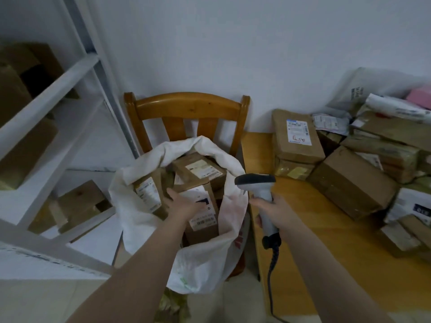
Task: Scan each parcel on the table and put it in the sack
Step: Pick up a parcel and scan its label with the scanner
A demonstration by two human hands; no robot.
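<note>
A white sack stands open on a wooden chair and holds several brown cardboard parcels. My left hand reaches into the sack's mouth and rests on a labelled parcel there; whether its fingers curl round it is not clear. My right hand grips the handle of a grey and white barcode scanner, head pointing left, over the table's left edge beside the sack. More parcels are piled on the wooden table at the right.
The chair's back stands against the white wall. A white metal shelf rack with cardboard boxes fills the left side. The scanner's coiled cable hangs down by the table edge. A pink packet lies atop the far pile.
</note>
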